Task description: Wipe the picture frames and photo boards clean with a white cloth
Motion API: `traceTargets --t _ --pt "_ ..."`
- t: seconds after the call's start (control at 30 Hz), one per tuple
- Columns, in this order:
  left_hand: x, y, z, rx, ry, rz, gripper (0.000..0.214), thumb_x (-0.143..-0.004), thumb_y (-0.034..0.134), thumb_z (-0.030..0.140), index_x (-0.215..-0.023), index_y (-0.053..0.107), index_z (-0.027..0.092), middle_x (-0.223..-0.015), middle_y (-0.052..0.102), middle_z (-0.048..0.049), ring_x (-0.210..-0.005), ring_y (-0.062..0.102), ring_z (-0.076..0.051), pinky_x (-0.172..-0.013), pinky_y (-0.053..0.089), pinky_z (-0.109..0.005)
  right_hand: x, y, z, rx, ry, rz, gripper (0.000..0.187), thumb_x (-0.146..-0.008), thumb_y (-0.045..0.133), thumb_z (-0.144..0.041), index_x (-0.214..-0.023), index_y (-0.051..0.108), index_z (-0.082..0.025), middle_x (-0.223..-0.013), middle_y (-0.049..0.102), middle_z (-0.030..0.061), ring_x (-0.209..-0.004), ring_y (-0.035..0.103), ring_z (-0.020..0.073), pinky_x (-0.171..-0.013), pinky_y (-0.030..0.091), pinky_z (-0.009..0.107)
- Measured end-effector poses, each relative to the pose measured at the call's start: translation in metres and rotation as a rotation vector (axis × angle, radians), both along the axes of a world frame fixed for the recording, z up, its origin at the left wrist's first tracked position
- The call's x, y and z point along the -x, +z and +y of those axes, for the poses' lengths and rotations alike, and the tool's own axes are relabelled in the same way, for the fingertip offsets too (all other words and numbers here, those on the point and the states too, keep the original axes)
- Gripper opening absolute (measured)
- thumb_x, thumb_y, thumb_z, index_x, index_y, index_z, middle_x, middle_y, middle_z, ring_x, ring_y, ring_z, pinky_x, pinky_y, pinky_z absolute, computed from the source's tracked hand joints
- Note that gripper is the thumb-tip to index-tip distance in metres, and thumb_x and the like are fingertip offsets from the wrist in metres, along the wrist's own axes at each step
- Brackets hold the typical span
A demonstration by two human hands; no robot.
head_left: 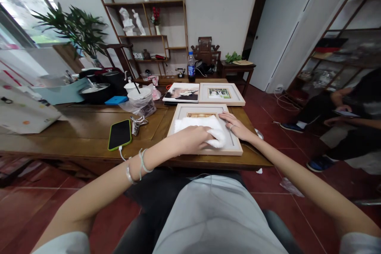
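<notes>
A light wooden picture frame [236,147] lies flat near the front edge of the table, with a pale mat and a small picture partly covered. My left hand [195,139] is closed on a white cloth [218,137], which is bunched at my fingers and spread over the middle of the frame. On the frame's right side rests my right hand [235,126], its fingers stretched out flat across the rim and mat. A ring shows on one finger.
Behind lie a second picture frame [238,97] and a photo book [182,93], near a cola bottle [191,67]. To the left are a charging phone [119,135], a lidded plastic cup [139,95] and a black pot [95,92]. People sit at right.
</notes>
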State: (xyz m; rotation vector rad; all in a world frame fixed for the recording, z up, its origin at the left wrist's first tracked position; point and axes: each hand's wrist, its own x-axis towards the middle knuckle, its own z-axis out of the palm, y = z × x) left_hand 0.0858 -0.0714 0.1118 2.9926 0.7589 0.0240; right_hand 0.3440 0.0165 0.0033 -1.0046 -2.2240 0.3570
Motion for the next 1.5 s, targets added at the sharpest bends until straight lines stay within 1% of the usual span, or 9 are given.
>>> traceTargets --t 0.1,0.27,0.43,0.57,0.77,0.9,1.03,1.3,1.5 --pt "0.000 -0.015 0.028 -0.095 0.085 0.086 0.030 -0.082 0.045 0.007 -0.099 0.065 0.020 -0.132 0.051 -0.0111 -0.096 0.062 -0.022 -0.086 0.044 -0.032 0.000 0.000 0.000 0.000 0.003 -0.005 0.045 -0.086 0.040 -0.021 -0.129 0.050 -0.017 -0.137 0.046 0.0112 -0.134 0.030 0.0260 -0.111 0.023 0.052" --pt "-0.006 -0.021 0.075 -0.156 0.161 0.150 0.027 -0.081 0.047 0.009 -0.099 0.065 0.020 -0.141 0.041 -0.0097 -0.116 0.051 -0.026 -0.092 0.041 -0.036 -0.001 0.000 0.002 -0.006 0.015 -0.003 0.043 -0.087 0.040 -0.025 -0.128 0.051 -0.021 -0.137 0.048 0.0087 -0.134 0.031 0.0261 -0.111 0.023 0.053" --pt "-0.020 -0.025 0.092 -0.225 0.185 0.057 0.030 -0.083 0.046 0.009 -0.107 0.062 0.018 -0.138 0.044 -0.0128 -0.120 0.048 -0.026 -0.092 0.041 -0.036 -0.001 -0.001 0.002 -0.001 0.018 -0.012 0.044 -0.085 0.040 -0.023 -0.129 0.050 -0.019 -0.138 0.046 0.0102 -0.135 0.029 0.0264 -0.111 0.021 0.053" --pt "-0.029 -0.027 0.073 -0.157 0.152 0.045 0.026 -0.083 0.044 0.010 -0.100 0.063 0.014 -0.111 0.062 -0.0152 -0.098 0.060 -0.024 -0.082 0.046 -0.032 -0.001 -0.001 0.001 0.017 0.005 0.001 0.045 -0.083 0.042 -0.021 -0.127 0.051 -0.022 -0.140 0.044 0.0082 -0.135 0.029 0.0277 -0.110 0.021 0.055" --pt "-0.026 -0.006 0.004 -0.013 0.012 0.031 0.022 -0.080 0.045 0.010 -0.088 0.065 0.014 -0.092 0.067 -0.0100 -0.086 0.063 -0.022 -0.079 0.046 -0.029 0.000 0.000 -0.001 0.009 0.016 0.036 0.044 -0.086 0.042 -0.026 -0.129 0.050 -0.025 -0.138 0.046 0.0070 -0.135 0.030 0.0260 -0.111 0.021 0.053" --pt "-0.020 0.009 -0.031 0.050 -0.127 -0.060 0.022 -0.083 0.044 0.011 -0.089 0.064 0.018 -0.094 0.066 -0.0067 -0.090 0.061 -0.021 -0.082 0.045 -0.029 -0.001 0.000 -0.001 0.030 0.028 0.049 0.043 -0.088 0.042 -0.033 -0.129 0.050 -0.025 -0.139 0.045 0.0075 -0.135 0.029 0.0242 -0.112 0.021 0.050" --pt "-0.026 0.003 -0.036 0.035 -0.091 -0.113 0.023 -0.084 0.043 0.012 -0.094 0.063 0.018 -0.106 0.063 -0.0072 -0.096 0.059 -0.021 -0.087 0.044 -0.032 -0.002 -0.001 0.001 0.029 0.024 0.063 0.043 -0.089 0.042 -0.036 -0.129 0.051 -0.023 -0.138 0.046 0.0098 -0.135 0.030 0.0240 -0.112 0.021 0.048" --pt "-0.042 -0.032 0.003 -0.129 0.209 -0.023 0.033 -0.084 0.049 0.023 -0.115 0.056 0.016 -0.138 0.042 -0.0149 -0.126 0.039 -0.033 -0.097 0.037 -0.051 0.000 0.000 0.001 0.003 0.037 0.065 0.042 -0.087 0.042 -0.031 -0.127 0.053 -0.025 -0.136 0.049 0.0070 -0.134 0.032 0.0259 -0.111 0.023 0.052" --pt "-0.033 -0.007 0.060 -0.253 0.384 -0.028 0.034 -0.080 0.044 0.004 -0.109 0.060 0.013 -0.122 0.056 -0.0148 -0.099 0.059 -0.025 -0.080 0.047 -0.035 0.001 -0.001 0.003 0.001 0.008 0.022 0.044 -0.084 0.042 -0.024 -0.127 0.052 -0.021 -0.137 0.048 0.0090 -0.134 0.031 0.0278 -0.110 0.022 0.054"
